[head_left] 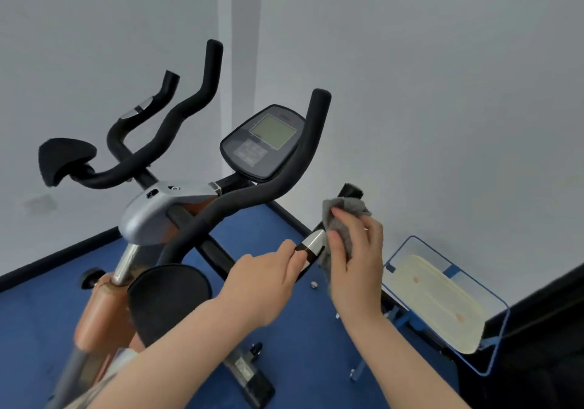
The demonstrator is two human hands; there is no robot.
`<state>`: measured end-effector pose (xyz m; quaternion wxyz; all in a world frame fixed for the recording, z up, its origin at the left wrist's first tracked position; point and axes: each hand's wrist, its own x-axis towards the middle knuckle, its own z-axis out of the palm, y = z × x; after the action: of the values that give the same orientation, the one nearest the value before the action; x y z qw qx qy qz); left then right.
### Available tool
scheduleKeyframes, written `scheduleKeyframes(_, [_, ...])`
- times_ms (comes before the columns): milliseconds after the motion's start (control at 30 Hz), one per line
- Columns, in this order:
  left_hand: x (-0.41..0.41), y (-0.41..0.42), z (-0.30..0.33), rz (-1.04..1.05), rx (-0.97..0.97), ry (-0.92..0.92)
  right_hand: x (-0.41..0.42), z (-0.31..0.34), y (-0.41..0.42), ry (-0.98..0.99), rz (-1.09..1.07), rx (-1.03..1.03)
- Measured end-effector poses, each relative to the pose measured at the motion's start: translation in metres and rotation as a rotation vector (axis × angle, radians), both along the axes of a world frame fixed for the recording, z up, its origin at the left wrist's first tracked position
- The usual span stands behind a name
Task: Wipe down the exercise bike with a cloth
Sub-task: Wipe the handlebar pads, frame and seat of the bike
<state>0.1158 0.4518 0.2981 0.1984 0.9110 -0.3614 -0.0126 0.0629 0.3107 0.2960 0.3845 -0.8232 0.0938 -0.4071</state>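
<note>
Hands meet at the right-hand grip of the exercise bike (164, 216), which stands on the blue floor (284, 345) in the corner where two pale walls (442, 92) join. The right hand (355, 260) holds a grey cloth (343, 219), fingers curled over it and pressing it round the black handlebar arm (349, 191) that pokes out above the cloth. The left hand (265, 282) pinches the same arm just below, fingertips closed on it beside a shiny metal sensor plate (313, 240).

That arm runs on a slant, from low beside the left hand up and away toward the wall, so the wipe looks set to travel along its length; the right hand is already on it, the left only steadying. Uncovered bar above the cloth appears short.

Handlebars (252, 193) are matte black foam tubes, curved like horns. The console (264, 143) is a dark rounded plastic pod with a greenish screen. A silver moulded cover (148, 212) caps an orange frame, and a black padded disc (169, 301) sits below. Near the floor's right edge lies a blue-framed tray (442, 301) with a cream ribbed insert.
</note>
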Motion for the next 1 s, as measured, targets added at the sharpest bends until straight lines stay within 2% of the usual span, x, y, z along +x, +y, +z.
scheduleKeyframes(133, [-0.013, -0.005, -0.006, 0.168, 0.023, -0.278, 0.016, 0.027, -0.020, -0.168, -0.074, 0.268])
scheduleKeyframes(233, [-0.022, -0.010, 0.000, 0.276, -0.005, -0.352, 0.023, 0.027, -0.010, -0.185, -0.093, 0.362])
scheduleKeyframes(367, [-0.021, -0.013, -0.003, 0.324, -0.037, -0.388, 0.012, 0.002, 0.008, -0.097, -0.007, 0.257])
scheduleKeyframes(567, [-0.022, -0.016, -0.010, 0.359, -0.170, -0.409, 0.025, 0.024, -0.018, -0.138, -0.031, 0.127])
scheduleKeyframes(733, [-0.022, -0.015, -0.014, 0.356, -0.188, -0.377, 0.010, 0.004, -0.014, -0.057, 0.097, -0.210])
scheduleKeyframes(900, [-0.022, -0.013, -0.014, 0.305, -0.229, -0.320, 0.020, 0.011, -0.017, -0.121, -0.051, -0.154])
scheduleKeyframes(1000, [-0.021, -0.009, -0.011, 0.245, -0.225, -0.233, 0.010, -0.006, 0.003, -0.097, -0.041, -0.079])
